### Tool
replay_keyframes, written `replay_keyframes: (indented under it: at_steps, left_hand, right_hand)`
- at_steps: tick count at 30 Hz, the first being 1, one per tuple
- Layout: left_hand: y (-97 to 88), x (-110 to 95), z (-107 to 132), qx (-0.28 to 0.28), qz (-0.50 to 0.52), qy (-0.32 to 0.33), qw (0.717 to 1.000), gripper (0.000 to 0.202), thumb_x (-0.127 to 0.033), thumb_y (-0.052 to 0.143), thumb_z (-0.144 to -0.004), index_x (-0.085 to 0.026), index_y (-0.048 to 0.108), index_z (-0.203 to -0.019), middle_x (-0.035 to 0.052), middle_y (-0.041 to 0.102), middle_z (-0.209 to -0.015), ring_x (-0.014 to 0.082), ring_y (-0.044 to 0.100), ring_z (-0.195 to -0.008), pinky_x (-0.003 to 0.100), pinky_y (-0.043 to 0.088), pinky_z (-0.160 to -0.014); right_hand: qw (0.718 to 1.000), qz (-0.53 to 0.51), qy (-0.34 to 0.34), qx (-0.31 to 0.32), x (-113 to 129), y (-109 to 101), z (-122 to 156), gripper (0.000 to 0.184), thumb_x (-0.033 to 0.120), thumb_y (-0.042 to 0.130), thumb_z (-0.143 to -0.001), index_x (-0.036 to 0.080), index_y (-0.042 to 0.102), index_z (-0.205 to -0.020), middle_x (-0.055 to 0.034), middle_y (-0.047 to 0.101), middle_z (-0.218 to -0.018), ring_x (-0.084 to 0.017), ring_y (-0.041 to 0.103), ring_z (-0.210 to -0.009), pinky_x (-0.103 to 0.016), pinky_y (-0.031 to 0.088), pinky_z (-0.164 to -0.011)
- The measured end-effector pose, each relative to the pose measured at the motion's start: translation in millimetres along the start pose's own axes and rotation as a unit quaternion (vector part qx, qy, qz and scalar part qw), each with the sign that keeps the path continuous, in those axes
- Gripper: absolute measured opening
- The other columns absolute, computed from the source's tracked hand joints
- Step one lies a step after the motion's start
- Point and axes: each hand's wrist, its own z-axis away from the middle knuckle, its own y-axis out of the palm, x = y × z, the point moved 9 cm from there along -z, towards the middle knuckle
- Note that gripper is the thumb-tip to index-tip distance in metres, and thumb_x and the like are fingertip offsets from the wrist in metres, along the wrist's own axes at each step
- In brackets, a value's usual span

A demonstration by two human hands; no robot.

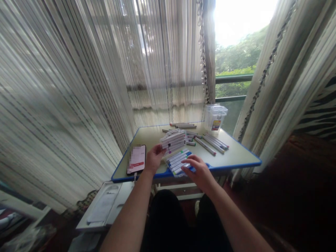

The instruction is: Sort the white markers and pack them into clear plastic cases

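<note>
My left hand [154, 157] is closed on a stack of white-barrelled markers [173, 140], held up just above the small table [236, 154]. My right hand [198, 170] rests with bent fingers on a second row of markers [177, 160] lying side by side at the table's near edge. Several loose markers [210, 142] are scattered over the middle and back of the tabletop.
A phone [137, 159] lies face up at the table's left edge with a cable at its bottom. A clear plastic box [215, 117] stands at the back right. Striped curtains hang behind and beside the table. A white tray [105, 206] sits lower left.
</note>
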Motion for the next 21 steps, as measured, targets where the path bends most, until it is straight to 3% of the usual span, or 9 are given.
replay_keyframes:
  at_steps: [4,7,9,12,21]
  left_hand:
    - [1.8,10.3,-1.3,0.009,0.02,-0.05,0.999,0.055,-0.05,0.075,-0.059,-0.014,0.066,-0.099,0.0088,0.073,-0.093,0.0233,0.067,-0.09,0.039,0.052,-0.086]
    - [1.3,14.3,-1.5,0.011,0.039,-0.057,0.998,0.057,-0.049,0.076,-0.059,-0.013,0.065,-0.103,0.0086,0.072,-0.093,0.0235,0.068,-0.09,0.039,0.053,-0.085]
    - [0.7,15.8,-1.6,0.012,0.045,-0.056,0.997,0.056,-0.048,0.076,-0.06,-0.014,0.065,-0.103,0.0083,0.072,-0.093,0.0235,0.068,-0.09,0.039,0.053,-0.085]
    - [-0.9,15.4,-1.5,0.008,0.043,-0.052,0.998,0.054,-0.048,0.076,-0.06,-0.013,0.065,-0.101,0.0086,0.072,-0.093,0.0241,0.067,-0.092,0.039,0.053,-0.086]
    - [1.6,7.6,1.0,0.022,0.014,-0.036,0.999,0.052,-0.047,0.074,-0.064,-0.015,0.065,-0.104,0.0088,0.072,-0.097,0.0233,0.067,-0.094,0.038,0.051,-0.09]
  right_hand:
    - [0.998,0.016,0.059,0.008,-41.1,0.2,-35.2,0.014,0.029,0.062,-0.082,0.021,0.068,-0.091,-0.0055,0.063,-0.09,-0.015,0.06,-0.073,-0.031,0.052,-0.073]
    - [0.992,0.011,0.123,0.003,-79.9,2.3,-64.9,0.034,0.033,0.068,-0.074,0.017,0.065,-0.104,-0.0078,0.065,-0.095,-0.017,0.061,-0.076,-0.031,0.052,-0.069]
    - [0.988,-0.027,0.148,0.04,-98.7,13.7,-80.2,0.039,0.035,0.07,-0.072,0.016,0.064,-0.105,-0.009,0.067,-0.094,-0.018,0.063,-0.078,-0.029,0.051,-0.068]
    - [0.978,-0.093,0.155,0.102,-111.9,33.1,-92.8,0.03,0.032,0.068,-0.072,0.016,0.066,-0.097,-0.0056,0.068,-0.084,-0.017,0.063,-0.074,-0.028,0.049,-0.067]
    - [0.96,-0.202,0.168,0.096,-117.6,39.7,-88.0,0.024,0.034,0.064,-0.074,0.016,0.065,-0.09,-0.0047,0.071,-0.087,-0.018,0.065,-0.08,-0.032,0.051,-0.078]
